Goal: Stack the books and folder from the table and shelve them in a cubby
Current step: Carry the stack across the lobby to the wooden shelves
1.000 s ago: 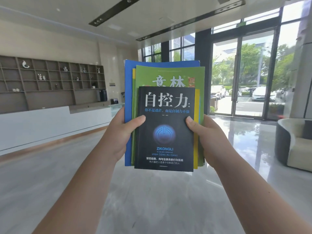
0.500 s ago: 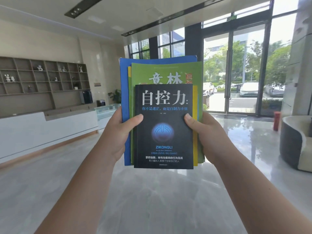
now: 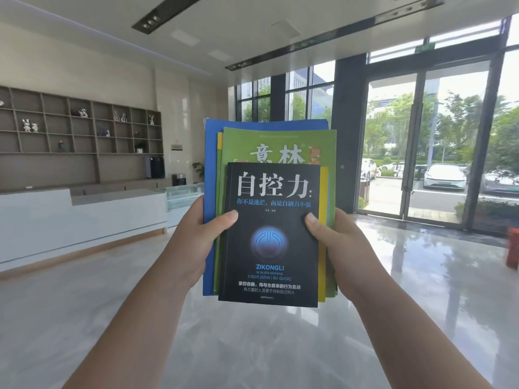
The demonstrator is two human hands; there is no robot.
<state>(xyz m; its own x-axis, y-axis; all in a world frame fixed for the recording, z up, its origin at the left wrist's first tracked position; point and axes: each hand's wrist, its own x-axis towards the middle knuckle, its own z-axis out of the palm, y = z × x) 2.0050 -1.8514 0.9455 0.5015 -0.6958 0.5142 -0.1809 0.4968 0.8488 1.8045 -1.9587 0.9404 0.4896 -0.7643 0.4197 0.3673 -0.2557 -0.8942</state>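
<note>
I hold a stack of books in front of me with both hands. A black book point(image 3: 271, 237) lies on top, over a yellow-edged book point(image 3: 323, 220), a green magazine point(image 3: 280, 141) and a blue folder point(image 3: 209, 169) at the bottom. My left hand point(image 3: 193, 242) grips the stack's left edge, thumb on the black cover. Gripping the right edge is my right hand point(image 3: 339, 248), its thumb also on the cover. The wall shelf of cubbies point(image 3: 81, 130) stands far off at the left.
A white reception counter point(image 3: 84, 217) runs along the left below the shelf, with a glass case point(image 3: 182, 195) at its end. Glass doors point(image 3: 415, 147) fill the right wall. A red object point(image 3: 513, 248) stands at the right edge. Glossy floor lies ahead.
The view has swung back towards the left, so the cubby shelf shows more fully and the sofa at the right has left the frame. The stack stays gripped the same way.
</note>
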